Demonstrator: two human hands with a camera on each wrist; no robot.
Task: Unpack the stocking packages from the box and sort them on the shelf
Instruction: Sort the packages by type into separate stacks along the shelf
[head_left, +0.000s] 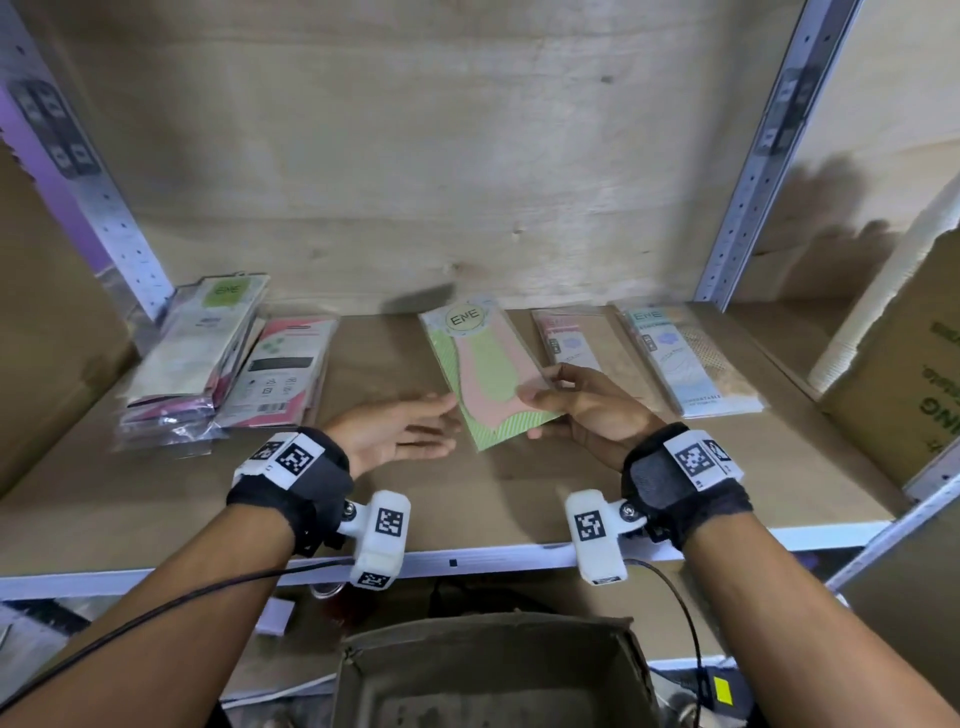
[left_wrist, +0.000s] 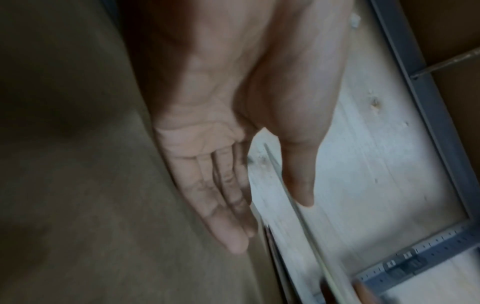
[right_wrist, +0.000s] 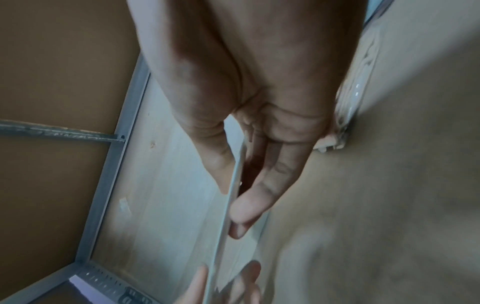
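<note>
My right hand (head_left: 582, 410) pinches the green and pink package (head_left: 485, 371) at its near right corner, thumb on top and fingers under it, and the package is tilted over the middle of the shelf (head_left: 493, 499), not yet lying flat, I think. My left hand (head_left: 400, 434) is open, palm up, just beside the near left corner of the package; whether the fingertips touch it I cannot tell. The grip is only on one corner, so the slippery wrapper may slide out or swing down when I lower it, and then it lands crooked. To the right lie two packages (head_left: 644, 358) near the back edge, very close, and my right hand could push them out of line. To the left the pile (head_left: 202, 358) stands leaning and looks unstable; a bump from my left arm may spill it toward the front edge. The box (head_left: 493, 670) waits below the shelf.
</note>
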